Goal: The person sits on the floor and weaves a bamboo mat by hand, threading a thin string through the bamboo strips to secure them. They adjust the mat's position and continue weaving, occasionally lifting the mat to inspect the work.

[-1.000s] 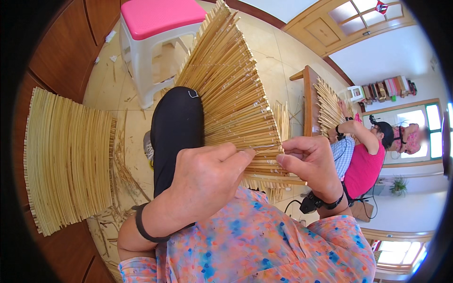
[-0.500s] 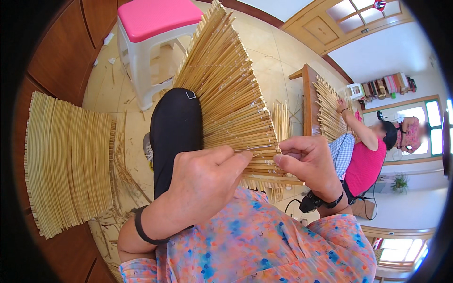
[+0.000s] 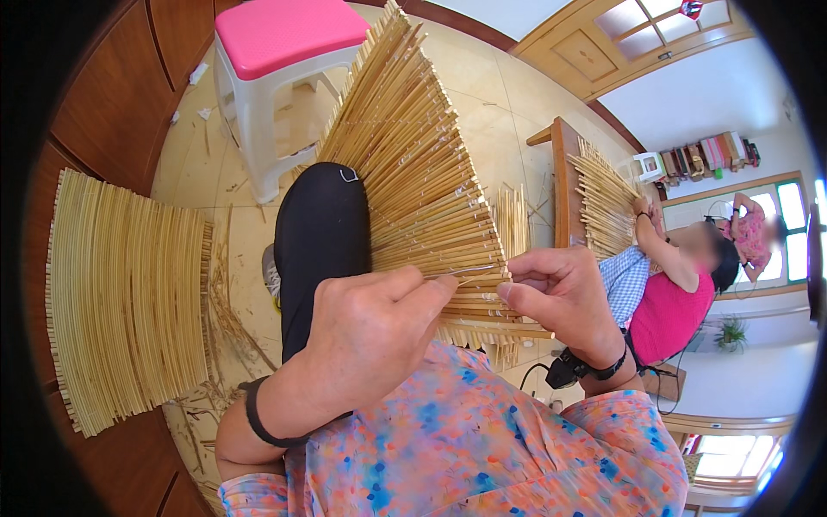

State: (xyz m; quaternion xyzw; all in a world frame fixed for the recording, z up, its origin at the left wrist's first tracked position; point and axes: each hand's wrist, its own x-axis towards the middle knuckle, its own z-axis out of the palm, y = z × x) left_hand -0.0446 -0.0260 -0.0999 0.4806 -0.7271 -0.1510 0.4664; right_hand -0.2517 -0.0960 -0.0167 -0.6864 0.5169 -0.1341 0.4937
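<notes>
A mat of straw-coloured reeds bound with white thread [image 3: 422,189] fans out from my lap, leaning against my dark-trousered knee. Over its near part, my left hand [image 3: 370,323] is closed, thumb and forefinger pinching a pale thread [image 3: 461,271]. That thread stretches across the reeds to the mat's right edge. There my right hand [image 3: 556,289] is closed, thumb and forefinger gripping the edge from both sides. What exactly lies between the right fingertips is partly hidden.
Another reed mat [image 3: 129,302] lies at the left, beside loose reed scraps [image 3: 228,319]. A white stool with a pink seat [image 3: 293,39] stands beyond my knee. At the right, a person in pink [image 3: 672,310] handles a reed mat [image 3: 603,198] by a wooden bench [image 3: 564,181]; another person stands farther back.
My hands stay almost in place, with only slight finger movement at the thread. The person in pink has leaned lower, arms drawn closer; the person behind has raised their arms.
</notes>
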